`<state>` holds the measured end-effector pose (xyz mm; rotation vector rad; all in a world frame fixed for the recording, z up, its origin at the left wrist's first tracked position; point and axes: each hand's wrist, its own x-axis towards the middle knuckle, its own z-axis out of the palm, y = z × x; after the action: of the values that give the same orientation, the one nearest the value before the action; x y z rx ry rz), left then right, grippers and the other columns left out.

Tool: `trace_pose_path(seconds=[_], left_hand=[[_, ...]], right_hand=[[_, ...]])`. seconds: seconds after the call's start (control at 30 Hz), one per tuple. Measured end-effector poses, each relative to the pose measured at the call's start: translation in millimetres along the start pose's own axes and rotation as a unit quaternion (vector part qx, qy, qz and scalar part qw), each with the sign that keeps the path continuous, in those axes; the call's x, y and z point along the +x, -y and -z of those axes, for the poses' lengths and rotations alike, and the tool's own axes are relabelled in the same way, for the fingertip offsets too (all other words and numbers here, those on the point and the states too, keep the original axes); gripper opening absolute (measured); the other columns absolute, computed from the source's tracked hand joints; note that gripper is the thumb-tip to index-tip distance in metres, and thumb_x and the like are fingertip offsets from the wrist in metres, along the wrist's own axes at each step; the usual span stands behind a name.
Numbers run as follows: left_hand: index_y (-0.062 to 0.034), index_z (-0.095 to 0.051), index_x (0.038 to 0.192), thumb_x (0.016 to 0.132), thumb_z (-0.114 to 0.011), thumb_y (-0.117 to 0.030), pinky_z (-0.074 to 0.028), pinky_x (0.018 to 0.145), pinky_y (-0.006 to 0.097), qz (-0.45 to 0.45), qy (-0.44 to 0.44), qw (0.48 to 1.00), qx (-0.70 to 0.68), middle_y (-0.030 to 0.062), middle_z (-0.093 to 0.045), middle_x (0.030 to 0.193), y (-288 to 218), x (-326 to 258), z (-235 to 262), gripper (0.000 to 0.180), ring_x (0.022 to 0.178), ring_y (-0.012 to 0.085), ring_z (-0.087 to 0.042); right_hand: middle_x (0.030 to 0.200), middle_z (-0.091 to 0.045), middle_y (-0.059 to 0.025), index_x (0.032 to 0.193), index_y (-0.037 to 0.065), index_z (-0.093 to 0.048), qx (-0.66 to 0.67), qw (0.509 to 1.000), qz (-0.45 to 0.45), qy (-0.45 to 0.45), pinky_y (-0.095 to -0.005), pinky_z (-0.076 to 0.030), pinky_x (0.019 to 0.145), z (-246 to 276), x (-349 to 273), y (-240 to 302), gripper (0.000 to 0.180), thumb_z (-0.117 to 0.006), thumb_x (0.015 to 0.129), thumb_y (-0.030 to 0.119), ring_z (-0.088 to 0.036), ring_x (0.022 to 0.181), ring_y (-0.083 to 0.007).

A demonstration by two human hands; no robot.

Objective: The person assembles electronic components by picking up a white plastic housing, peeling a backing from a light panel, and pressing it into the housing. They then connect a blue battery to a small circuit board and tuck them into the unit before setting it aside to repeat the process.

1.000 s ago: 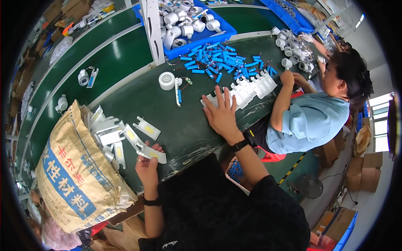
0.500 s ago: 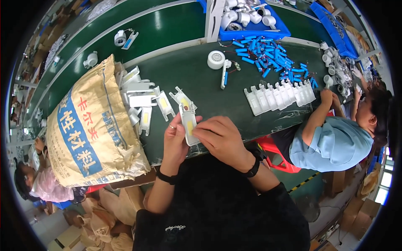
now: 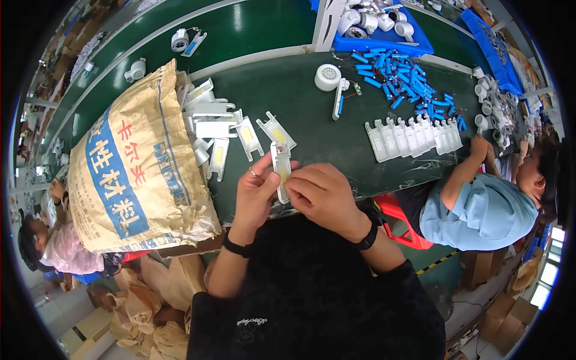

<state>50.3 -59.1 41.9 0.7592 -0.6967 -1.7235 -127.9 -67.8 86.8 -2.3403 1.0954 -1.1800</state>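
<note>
The left hand comes up from the bottom, with its palm turned partly up and in. Its fingers are bent behind a long white piece, and the thumb presses on the front, so they pinch it tight. One finger wears a ring, and there is a black band on the wrist.

The right hand comes in from the other side with its back up. Its fingers are curled close together at the right edge of the piece, near the bottom end. I cannot tell if they have hold of it or just touch it. This wrist has a dark band too.

The white piece is up over the near edge of the green counter, between the two hands. It is thin, like a little tray, with a yellow strip on its face and small prongs at the far end. It stands almost straight up and down in view. A loose piece like it lies just past its far end.
</note>
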Motion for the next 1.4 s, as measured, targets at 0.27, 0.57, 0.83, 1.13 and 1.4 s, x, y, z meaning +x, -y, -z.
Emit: trace_pose_path(seconds=[0.27, 0.57, 0.83, 1.13, 1.4], left_hand=[[-0.0038, -0.046, 0.149, 0.102, -0.062, -0.016, -0.06, 0.089, 0.035, 0.054, -0.003, 0.998, -0.022, 0.0227, -0.066, 0.129, -3, 1, 0, 0.051, 0.11, 0.0242, -0.07], [-0.0036, -0.046, 0.148, 0.102, -0.062, -0.016, -0.061, 0.083, 0.033, 0.056, -0.034, 0.998, -0.014, 0.0232, -0.066, 0.129, 1, 8, -6, 0.049, 0.109, 0.0236, -0.07], [-0.003, -0.047, 0.147, 0.1, -0.065, -0.012, -0.062, 0.078, 0.032, 0.048, -0.041, 0.998, -0.018, 0.0228, -0.067, 0.127, -7, 3, -10, 0.051, 0.103, 0.0223, -0.072], [-0.0042, -0.05, 0.146, 0.1, -0.066, -0.016, -0.06, 0.088, 0.035, 0.063, -0.006, 0.997, 0.049, 0.0246, -0.066, 0.128, -10, 0, -8, 0.05, 0.108, 0.0248, -0.07], [-0.0026, -0.049, 0.147, 0.099, -0.066, -0.011, -0.061, 0.085, 0.04, 0.145, -0.027, 0.987, 0.065, 0.0176, -0.068, 0.125, -18, -58, 16, 0.052, 0.1, 0.0273, -0.073]], right_hand=[[0.095, -0.072, -0.0055, 0.093, 0.006, -0.074, 0.13, 0.977, -0.17, 0.01, -0.0349, -0.056, 0.073, 17, -1, -5, 0.019, -0.078, 0.075, 0.0, -0.069, 0.085, -0.0246], [0.098, -0.069, -0.0051, 0.096, 0.004, -0.072, 0.036, 0.999, -0.016, 0.017, -0.0359, -0.056, 0.073, 8, -5, -5, 0.024, -0.079, 0.074, -0.002, -0.067, 0.087, -0.0269], [0.098, -0.069, -0.0063, 0.094, 0.003, -0.071, 0.029, 1.0, 0.003, -0.002, -0.0359, -0.056, 0.07, 8, -3, 0, 0.024, -0.079, 0.072, -0.003, -0.067, 0.084, -0.0268], [0.092, -0.07, -0.006, 0.091, 0.006, -0.071, 0.04, 0.998, -0.05, -0.007, -0.0354, -0.056, 0.068, 4, -9, 2, 0.023, -0.079, 0.071, -0.003, -0.068, 0.08, -0.0276], [0.095, -0.072, -0.0105, 0.092, 0.002, -0.072, 0.168, 0.969, -0.181, -0.013, -0.031, -0.056, 0.076, 8, 6, 4, 0.013, -0.073, 0.081, -0.005, -0.071, 0.084, -0.021]])
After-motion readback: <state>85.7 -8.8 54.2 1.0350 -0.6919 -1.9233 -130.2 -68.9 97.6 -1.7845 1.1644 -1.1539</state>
